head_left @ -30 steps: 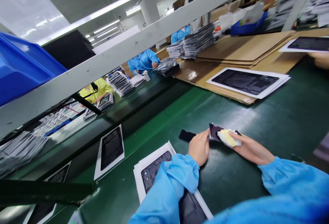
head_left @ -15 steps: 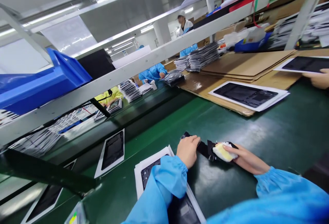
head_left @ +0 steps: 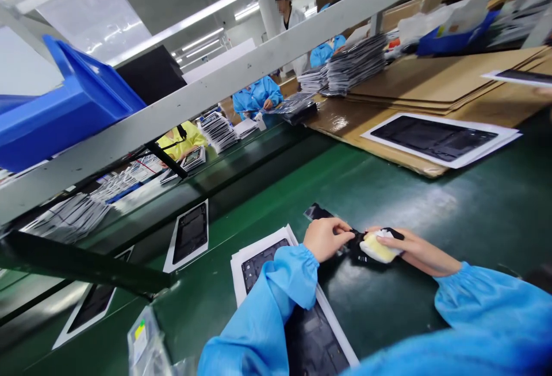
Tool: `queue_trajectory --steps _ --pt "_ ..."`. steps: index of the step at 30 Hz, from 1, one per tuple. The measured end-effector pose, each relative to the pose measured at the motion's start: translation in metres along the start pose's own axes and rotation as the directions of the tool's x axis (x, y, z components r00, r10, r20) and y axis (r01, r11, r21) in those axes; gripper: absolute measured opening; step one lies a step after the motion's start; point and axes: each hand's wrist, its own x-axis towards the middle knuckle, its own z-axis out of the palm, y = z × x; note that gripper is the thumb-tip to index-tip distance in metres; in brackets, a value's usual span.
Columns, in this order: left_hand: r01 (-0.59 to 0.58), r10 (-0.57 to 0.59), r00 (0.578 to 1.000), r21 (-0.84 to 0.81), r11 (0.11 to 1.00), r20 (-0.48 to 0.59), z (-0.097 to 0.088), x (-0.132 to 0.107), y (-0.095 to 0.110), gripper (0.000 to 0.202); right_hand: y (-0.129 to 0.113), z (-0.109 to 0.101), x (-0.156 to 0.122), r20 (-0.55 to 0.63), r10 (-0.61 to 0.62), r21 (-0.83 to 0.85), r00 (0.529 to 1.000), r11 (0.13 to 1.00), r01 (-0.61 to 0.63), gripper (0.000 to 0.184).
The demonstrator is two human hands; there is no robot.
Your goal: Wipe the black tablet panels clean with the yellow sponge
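My left hand (head_left: 325,239) is closed, its fingertips pinched on a dark, film-like strip (head_left: 318,211) whose far end sticks out beyond the knuckles. My right hand (head_left: 411,248) grips a white and pale-yellow wad (head_left: 379,246), like a folded cloth or sponge, together with some black material. Both hands nearly meet above the green work surface (head_left: 388,324). Under my left sleeve lies a black tablet-like panel (head_left: 317,338) on white sheets, partly covered by the arm.
Another black panel (head_left: 431,137) on white paper rests on brown cardboard (head_left: 414,163) at right. More panels (head_left: 191,233) lie to the left. A clear plastic bag (head_left: 146,344) is at lower left. A blue bin (head_left: 73,106) sits on the white rail (head_left: 224,83). Co-workers (head_left: 259,97) sit beyond.
My left hand has moved right along the dark strip, close to my right hand. The view has shifted, bringing more of the plastic bag into sight at lower left.
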Motion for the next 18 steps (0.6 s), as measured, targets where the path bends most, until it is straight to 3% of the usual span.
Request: queue_trajectory --steps 9,14,18 --pt "0.01 -0.013 0.996 0.028 1.0 0.086 -0.003 -0.012 -0.003 0.011 -0.016 -0.001 -0.001 0.218 0.009 -0.16 0.976 0.987 0.027 0.043" --pt "-0.007 0.007 1.0 0.062 0.998 -0.001 -0.016 -0.028 -0.012 0.011 -0.033 -0.003 -0.012 0.256 0.009 -0.193 0.967 0.98 0.042 0.041" --pt "0.037 -0.035 0.993 0.018 0.999 -0.112 -0.047 -0.055 -0.029 0.012 -0.027 -0.031 -0.009 0.228 0.033 -0.216 0.973 0.976 0.017 0.037"
